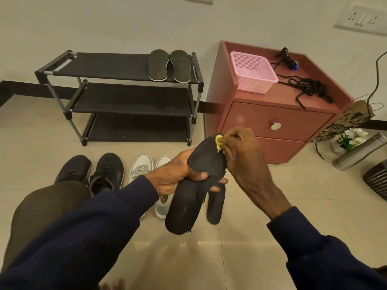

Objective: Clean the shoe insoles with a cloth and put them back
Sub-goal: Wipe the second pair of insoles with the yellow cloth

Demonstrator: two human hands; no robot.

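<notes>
Left hand (173, 176) curled round black insoles (202, 161) above tiled floor (240, 237); right hand (240, 151) pinching yellow cloth (219, 142) against one insole's tip; shoe rack (125, 68), nightstand (272, 120) behind.

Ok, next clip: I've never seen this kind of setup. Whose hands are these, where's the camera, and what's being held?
No machine here: a person wears the one camera on their head, looking down at the hands. The left hand grips two black insoles; the right hand pinches a yellow cloth against the upper end of one. On the floor stand black shoes and pale grey shoes. Behind, two greenish insoles lie on the shoe rack, beside a red cabinet with a pink basket.
</notes>
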